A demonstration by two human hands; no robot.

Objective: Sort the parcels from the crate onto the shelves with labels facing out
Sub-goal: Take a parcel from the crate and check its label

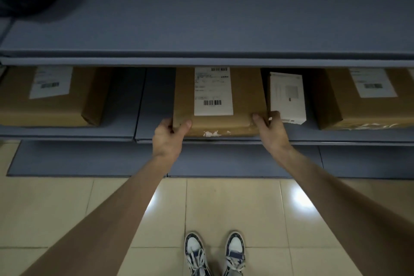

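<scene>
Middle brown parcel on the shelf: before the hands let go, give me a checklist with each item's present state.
1. Left hand grips the near left corner of the middle brown parcel: ok.
2. Right hand grips its near right corner: ok.
3. White label faces up and is readable, barcodes showing: ok.
4. Parcel fully on the shelf: not ok, its near edge sits at the shelf lip.
5. Clearance to the small white box on its right: cannot tell, the right hand covers the gap.
6. Room behind the parcel to push deeper: cannot tell, the upper shelf hides it.
</scene>
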